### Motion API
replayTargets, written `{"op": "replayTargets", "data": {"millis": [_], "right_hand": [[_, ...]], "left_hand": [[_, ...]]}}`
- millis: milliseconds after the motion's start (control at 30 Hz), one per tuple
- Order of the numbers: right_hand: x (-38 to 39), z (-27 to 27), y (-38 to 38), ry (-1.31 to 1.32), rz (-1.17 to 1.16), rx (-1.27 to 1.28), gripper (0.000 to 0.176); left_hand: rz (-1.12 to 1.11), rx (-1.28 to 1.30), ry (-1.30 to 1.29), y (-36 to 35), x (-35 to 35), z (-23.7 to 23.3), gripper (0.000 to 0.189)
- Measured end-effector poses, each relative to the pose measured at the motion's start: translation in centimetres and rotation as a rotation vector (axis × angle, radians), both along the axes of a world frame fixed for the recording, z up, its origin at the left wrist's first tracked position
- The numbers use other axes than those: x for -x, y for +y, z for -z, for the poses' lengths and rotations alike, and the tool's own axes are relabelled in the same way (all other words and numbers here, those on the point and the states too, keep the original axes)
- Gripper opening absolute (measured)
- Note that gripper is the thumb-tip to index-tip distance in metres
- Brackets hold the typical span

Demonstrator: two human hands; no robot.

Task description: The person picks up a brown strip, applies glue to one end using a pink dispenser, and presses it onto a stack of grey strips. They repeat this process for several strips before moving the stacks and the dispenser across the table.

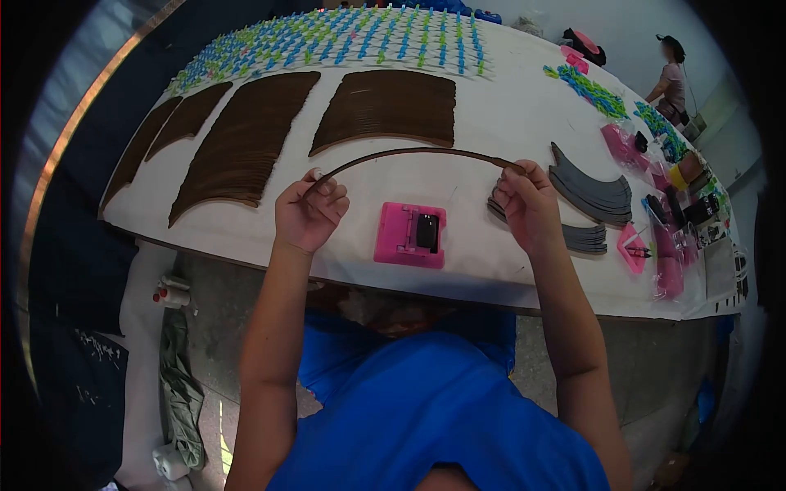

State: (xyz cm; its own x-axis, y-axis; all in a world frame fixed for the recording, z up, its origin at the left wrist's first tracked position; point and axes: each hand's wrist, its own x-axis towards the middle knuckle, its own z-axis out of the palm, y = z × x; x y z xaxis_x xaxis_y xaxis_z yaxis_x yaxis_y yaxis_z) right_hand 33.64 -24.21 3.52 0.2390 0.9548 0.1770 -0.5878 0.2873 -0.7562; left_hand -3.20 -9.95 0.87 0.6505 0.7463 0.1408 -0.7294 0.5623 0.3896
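Note:
A thin, dark brown strip (409, 151) arches between my two hands above the table. Its left end is pinched in the fingers of my left hand (313, 211). My right hand (530, 204) grips the other end, where the strip looks slightly thicker. Below the arch, near the front edge, sits a pink holder (389, 237) with a black part (427, 231) in its right side. Curved grey strips (591, 188) lie in overlapping groups beside and partly behind my right hand. Beyond the held strip, a sheet-like row of brown strips (389, 110) rests on the table.
More brown strip rows (246, 135) spread to the left. Blue and green clips (352, 37) cover the far end of the white table (516, 98). At right are a small pink tray (633, 248), bagged pink items (671, 274) and loose clips (594, 92). A person (671, 82) is at back right.

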Motion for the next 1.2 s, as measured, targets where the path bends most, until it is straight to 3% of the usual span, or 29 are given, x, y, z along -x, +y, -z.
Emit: {"op": "replayTargets", "data": {"millis": [133,333,433,533,767,867,933,967,1033,1100,1200], "right_hand": [[1.1,0.2,1.1,-0.098,0.025,-0.005,0.014],[2.4,0.0,2.0,-0.247,0.087,0.027,0.011],[2.9,-0.4,3.1,-0.333,0.111,0.058,0.01],[3.1,-0.5,4.5,-0.462,0.101,0.114,0.009],[3.7,-0.8,7.6,-0.719,0.077,0.243,0.009],[2.8,0.3,9.4,-0.827,0.09,0.291,0.011],[1.8,1.2,10.5,-0.893,0.12,0.315,0.012],[1.1,1.7,11.1,-1.007,0.098,0.345,0.013],[0.3,2.9,12.2,-1.116,0.085,0.378,0.015],[-0.2,3.9,13.2,-1.439,0.164,0.376,0.021],[-0.3,4.8,13.8,-1.625,0.253,0.308,0.027]], "left_hand": [[-0.09,0.104,-0.155,1.0,-0.5,2.1,0.015],[-0.384,0.312,-0.109,1.6,-1.9,2.8,0.019],[-0.57,0.466,0.073,2.0,-3.5,2.0,0.024],[-0.419,0.399,0.271,3.3,-4.4,2.7,0.03],[-0.358,0.277,0.511,5.0,-6.5,1.7,0.032],[-0.275,0.126,0.682,5.7,-6.3,1.9,0.017],[-0.197,-0.349,1.105,5.4,-6.0,1.7,0.016],[-0.195,-0.355,1.104,5.0,-5.7,1.6,0.016],[-0.45,-1.218,1.646,3.8,-5.2,0.9,0.013],[-0.54,-1.32,1.675,2.9,-5.2,1.8,0.014],[-0.664,-1.463,1.715,2.4,-5.7,2.4,0.015]]}}
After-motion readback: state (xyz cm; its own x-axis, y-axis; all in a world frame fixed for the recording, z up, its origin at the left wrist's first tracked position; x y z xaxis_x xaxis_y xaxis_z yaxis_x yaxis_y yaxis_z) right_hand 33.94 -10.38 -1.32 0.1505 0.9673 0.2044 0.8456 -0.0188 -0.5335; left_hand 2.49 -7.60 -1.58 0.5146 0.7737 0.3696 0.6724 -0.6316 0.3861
